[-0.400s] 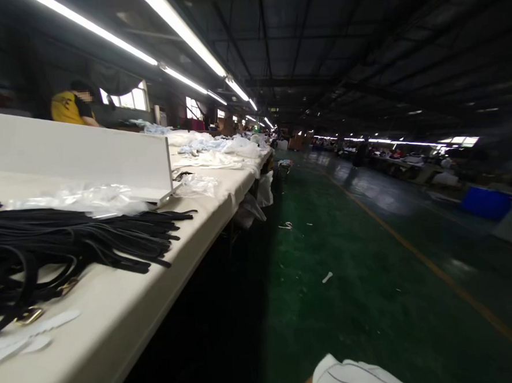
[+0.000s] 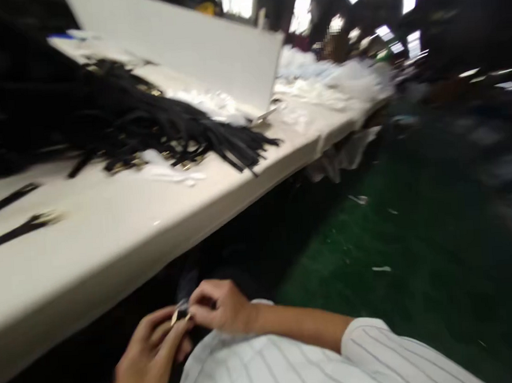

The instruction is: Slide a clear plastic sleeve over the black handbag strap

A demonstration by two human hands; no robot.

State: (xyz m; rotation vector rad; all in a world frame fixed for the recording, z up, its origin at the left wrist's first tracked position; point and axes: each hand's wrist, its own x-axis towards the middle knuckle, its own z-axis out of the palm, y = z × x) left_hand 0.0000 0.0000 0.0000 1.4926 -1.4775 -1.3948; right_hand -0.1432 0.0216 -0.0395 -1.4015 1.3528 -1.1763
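Your view has dropped from the aisle to your lap, and both hands now show at 6 o'clock, below the bench (image 2: 111,235) edge. Your left hand (image 2: 147,360) and right hand (image 2: 219,306) meet, fingers pinched on a small gold-coloured piece (image 2: 180,316). The black straps (image 2: 156,125) lie untouched at 11 o'clock, so the handling is in your lap.

The left grip (image 2: 147,360) and right grip (image 2: 217,306), pinching a small metal piece (image 2: 179,316), sit below the counter (image 2: 111,241), whose front edge stands above them. Its near strip lies bare. Farther in, a heap of black straps (image 2: 157,128) blocks the way; an upright white board (image 2: 195,51) walls off the back. The green floor (image 2: 394,252) at right is open.
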